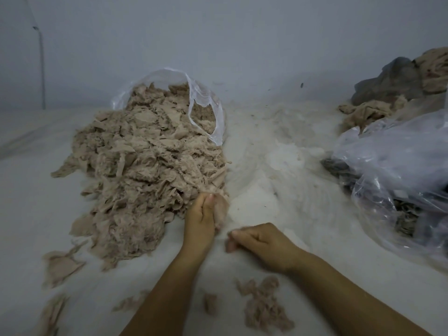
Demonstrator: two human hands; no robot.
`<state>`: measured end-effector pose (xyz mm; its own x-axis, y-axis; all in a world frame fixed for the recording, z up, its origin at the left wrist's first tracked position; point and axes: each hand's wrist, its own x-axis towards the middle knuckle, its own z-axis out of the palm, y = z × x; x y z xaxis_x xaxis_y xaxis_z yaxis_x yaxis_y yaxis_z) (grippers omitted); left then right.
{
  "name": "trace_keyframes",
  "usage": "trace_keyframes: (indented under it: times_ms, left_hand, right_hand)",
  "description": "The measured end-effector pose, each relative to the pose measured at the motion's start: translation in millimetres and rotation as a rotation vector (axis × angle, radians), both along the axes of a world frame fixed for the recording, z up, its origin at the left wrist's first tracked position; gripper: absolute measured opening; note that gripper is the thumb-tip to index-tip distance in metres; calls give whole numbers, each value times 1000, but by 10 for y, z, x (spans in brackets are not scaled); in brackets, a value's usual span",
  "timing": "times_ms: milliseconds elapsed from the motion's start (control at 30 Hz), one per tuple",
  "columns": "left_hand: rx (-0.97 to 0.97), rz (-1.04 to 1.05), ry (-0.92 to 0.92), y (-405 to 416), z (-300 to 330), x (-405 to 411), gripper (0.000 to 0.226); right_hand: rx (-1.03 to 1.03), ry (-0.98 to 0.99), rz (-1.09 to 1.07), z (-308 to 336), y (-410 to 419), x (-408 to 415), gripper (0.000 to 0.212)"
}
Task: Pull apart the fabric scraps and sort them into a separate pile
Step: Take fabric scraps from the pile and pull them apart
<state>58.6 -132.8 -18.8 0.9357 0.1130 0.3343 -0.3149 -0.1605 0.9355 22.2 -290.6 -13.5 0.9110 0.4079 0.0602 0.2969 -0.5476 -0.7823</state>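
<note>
At the near edge of the beige scrap pile (145, 170), a scrap (221, 212) is being pinched by the left hand (200, 221), its fingers curled around it. Just beside it, the right hand (261, 243) is being held loosely curled, gripping nothing visible.

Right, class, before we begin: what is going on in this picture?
A person is sorting beige fabric scraps. The left hand grips a scrap at the near edge of the big scrap pile spilling from a clear plastic bag. The right hand, fingers curled, is beside it. A small clump of pulled-apart fabric lies close by.
</note>
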Motion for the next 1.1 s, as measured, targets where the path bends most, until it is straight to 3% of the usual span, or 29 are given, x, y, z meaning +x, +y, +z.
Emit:
trace_keyframes:
  times_ms: [100, 233, 400, 633, 767, 933, 1100]
  left_hand:
    - [8, -61, 9, -29, 6, 2, 29]
    - [132, -155, 4, -148, 4, -57, 27]
    - [102, -258, 95, -163, 12, -84, 23]
    - [-202, -48, 277, -68, 57, -10, 31]
    - [12, -228, 204, -116, 55, -71, 21]
    - [-3, -1, 141, -90, 30, 16, 28]
    - [110, -260, 140, -129, -3, -68, 10]
  right_hand:
    - [386, 71, -312, 58, -30, 60, 54]
    - [374, 34, -391, 144, 63, 117, 27]
    - [633, 222, -440, 166, 149, 122, 15]
    - [586, 188, -497, 183, 55, 141, 36]
    - [579, 153, -460, 213, 37, 167, 36]
    - [627, 198, -476, 211, 4, 162, 40]
    - [662, 254, -436, 192, 31, 136, 40]
